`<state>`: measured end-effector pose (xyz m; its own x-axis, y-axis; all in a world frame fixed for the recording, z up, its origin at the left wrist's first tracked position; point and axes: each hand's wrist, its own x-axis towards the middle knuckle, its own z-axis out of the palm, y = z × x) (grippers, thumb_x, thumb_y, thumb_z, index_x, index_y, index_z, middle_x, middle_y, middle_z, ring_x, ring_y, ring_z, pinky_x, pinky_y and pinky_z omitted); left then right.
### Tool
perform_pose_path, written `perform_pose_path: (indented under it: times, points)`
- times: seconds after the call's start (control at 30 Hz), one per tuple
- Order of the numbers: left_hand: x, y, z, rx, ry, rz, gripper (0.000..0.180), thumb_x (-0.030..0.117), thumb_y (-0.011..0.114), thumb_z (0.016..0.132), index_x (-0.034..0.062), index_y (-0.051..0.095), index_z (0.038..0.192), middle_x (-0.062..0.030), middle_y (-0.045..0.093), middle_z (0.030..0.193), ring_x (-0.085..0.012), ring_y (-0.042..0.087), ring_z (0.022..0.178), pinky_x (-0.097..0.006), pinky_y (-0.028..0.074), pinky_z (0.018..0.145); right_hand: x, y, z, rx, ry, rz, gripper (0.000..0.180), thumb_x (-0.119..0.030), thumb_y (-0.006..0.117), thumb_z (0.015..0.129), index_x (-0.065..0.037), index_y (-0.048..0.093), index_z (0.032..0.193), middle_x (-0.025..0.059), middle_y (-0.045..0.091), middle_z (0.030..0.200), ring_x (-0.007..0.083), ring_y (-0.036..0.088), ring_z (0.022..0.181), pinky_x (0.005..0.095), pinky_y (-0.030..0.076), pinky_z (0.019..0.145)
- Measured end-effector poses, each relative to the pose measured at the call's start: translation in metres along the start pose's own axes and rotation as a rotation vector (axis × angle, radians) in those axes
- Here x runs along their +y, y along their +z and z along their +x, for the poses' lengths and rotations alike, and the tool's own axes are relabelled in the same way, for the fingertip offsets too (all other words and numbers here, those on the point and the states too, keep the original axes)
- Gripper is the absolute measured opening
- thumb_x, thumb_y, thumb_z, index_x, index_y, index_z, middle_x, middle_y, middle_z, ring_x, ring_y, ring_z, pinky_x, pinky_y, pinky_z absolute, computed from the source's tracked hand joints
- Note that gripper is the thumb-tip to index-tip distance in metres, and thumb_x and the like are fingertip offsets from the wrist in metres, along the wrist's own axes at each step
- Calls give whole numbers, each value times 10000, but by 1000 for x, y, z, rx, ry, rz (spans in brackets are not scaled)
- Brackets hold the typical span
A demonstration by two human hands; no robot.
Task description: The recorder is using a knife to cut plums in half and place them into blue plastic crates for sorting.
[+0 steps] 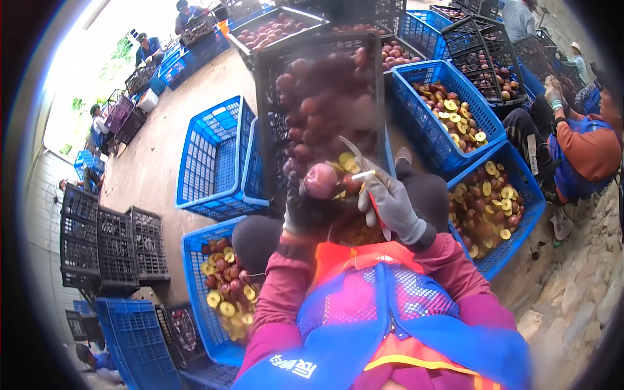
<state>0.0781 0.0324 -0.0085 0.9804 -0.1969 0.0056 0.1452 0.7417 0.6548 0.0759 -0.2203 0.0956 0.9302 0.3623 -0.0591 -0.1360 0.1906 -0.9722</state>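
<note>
My left hand (303,211), in a dark glove, is closed around a whole reddish-purple plum (320,181). Just to its right, my right hand (398,207) in a grey glove grips a knife (351,151) with a slim curved blade and a reddish handle. The blade points up and away, apart from the plum. Beyond both hands stands a dark crate (261,117) of whole plums, blurred in its middle. Yellow cut plum pieces (349,162) show at its near end, partly behind the knife.
Blue crates of halved plums stand at my lower left (195,286), right (530,218) and far right (448,68). An empty blue crate (214,149) is left of the dark one. Stacked black crates (97,244) stand farther left. A co-worker (588,153) sits close by on the right.
</note>
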Motion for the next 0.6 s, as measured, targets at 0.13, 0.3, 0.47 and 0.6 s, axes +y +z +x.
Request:
perform_pose_path:
  times: [0.13,0.3,0.47,0.6]
  points:
    - [15,48,-66,69,-75,-209,596,412,659,1043,45,553,1500,-135,626,1426,-300,612,1319,-493,478,1170,8,37,-11,-48,-14,-14,355,-325,464,1182,-55,673,1276,25,673,760,58,505,423,213,409,417]
    - [8,59,-96,140,-45,-229,594,355,686,1035,1,541,1490,-144,620,1423,-291,612,1332,-450,457,1192,-2,59,-36,-102,-30,-43,406,-147,463,1140,-22,514,1523,5,683,883,45,540,589,216,466,566]
    - [11,70,-107,24,-57,-61,730,516,730,997,-7,546,1472,-122,627,1384,-240,616,1284,-424,465,1153,31,62,-49,-142,-166,-147,505,-220,467,1180,-31,415,1645,-40,576,704,30,516,562,206,424,499]
    - [0,65,-116,61,-7,-21,845,627,742,956,-3,536,1479,-113,631,1362,-227,611,1272,-418,467,1143,47,64,-46,-73,-269,-288,487,-209,487,1169,-3,459,1609,-3,631,807,56,561,646,231,469,592]
